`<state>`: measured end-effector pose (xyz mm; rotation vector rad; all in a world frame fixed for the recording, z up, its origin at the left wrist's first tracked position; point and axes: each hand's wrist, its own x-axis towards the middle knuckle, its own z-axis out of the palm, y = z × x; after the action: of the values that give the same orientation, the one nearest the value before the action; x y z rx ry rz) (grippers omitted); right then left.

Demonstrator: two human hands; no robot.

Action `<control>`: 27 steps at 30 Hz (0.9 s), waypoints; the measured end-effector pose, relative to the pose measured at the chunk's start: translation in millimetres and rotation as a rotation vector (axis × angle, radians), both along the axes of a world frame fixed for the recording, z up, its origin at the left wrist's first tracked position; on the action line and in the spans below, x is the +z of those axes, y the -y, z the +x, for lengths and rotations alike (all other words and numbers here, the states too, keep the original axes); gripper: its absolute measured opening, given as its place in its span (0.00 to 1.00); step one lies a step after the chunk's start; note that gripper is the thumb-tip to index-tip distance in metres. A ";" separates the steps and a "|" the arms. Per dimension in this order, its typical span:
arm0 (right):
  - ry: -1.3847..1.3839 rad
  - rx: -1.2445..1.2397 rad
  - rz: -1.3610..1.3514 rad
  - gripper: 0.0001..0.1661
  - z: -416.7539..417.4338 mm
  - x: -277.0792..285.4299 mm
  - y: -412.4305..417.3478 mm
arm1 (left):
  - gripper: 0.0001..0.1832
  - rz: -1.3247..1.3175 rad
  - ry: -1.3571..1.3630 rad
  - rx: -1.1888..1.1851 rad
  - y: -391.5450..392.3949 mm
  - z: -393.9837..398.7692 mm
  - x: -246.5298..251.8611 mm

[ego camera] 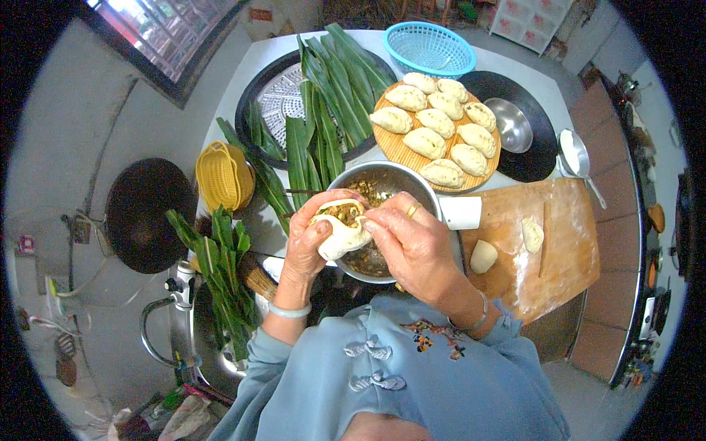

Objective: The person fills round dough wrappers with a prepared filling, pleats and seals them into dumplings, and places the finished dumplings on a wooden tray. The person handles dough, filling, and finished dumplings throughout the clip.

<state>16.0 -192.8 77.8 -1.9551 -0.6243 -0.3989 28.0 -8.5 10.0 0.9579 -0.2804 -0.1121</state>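
Observation:
My left hand (309, 237) cradles a dough wrapper (345, 240) that is folded around a chopped filling (348, 212); its top gapes, so the filling shows. At its right side, my right hand (411, 240) pinches the wrapper's edge between thumb and fingers. Both hands are above a metal pan (380, 274) holding more of the chopped filling (369, 190), partly hidden by the hands. A white handle (462, 213) sticks out from the pan's right side. Beyond the pan, several pleated dumplings (436, 122) lie on a round bamboo tray (397, 144).
A floured wooden board (571, 248) at right bears a rolling pin (545, 237) and two dough pieces (484, 256). Long green leaves (336, 105) cover part of a steamer plate (273, 91). A blue basket (430, 52), yellow baskets (223, 176) and a faucet (181, 284) stand around.

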 end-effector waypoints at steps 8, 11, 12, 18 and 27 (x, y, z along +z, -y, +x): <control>-0.088 -0.049 -0.061 0.12 -10.0 0.9 -3.4 | 0.28 0.082 0.002 0.068 3.9 -3.9 1.6; -0.037 -0.090 -0.127 0.10 -11.7 -7.0 -4.8 | 0.28 0.092 0.005 0.038 6.3 -5.3 3.9; 0.038 -0.046 -0.152 0.09 -11.0 -9.9 -3.4 | 0.29 0.096 0.008 0.020 6.6 -4.6 4.6; 0.023 0.258 -0.090 0.13 1.0 3.4 16.6 | 0.27 0.026 0.162 -0.106 -1.1 -3.6 4.6; 0.002 0.241 -0.053 0.19 1.4 20.2 21.2 | 0.27 -0.110 0.214 -0.237 1.1 -3.3 11.0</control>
<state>17.3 -214.1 98.0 -1.9019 -0.8680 -0.2359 24.7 -9.6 21.0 0.8255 -0.5924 -0.2096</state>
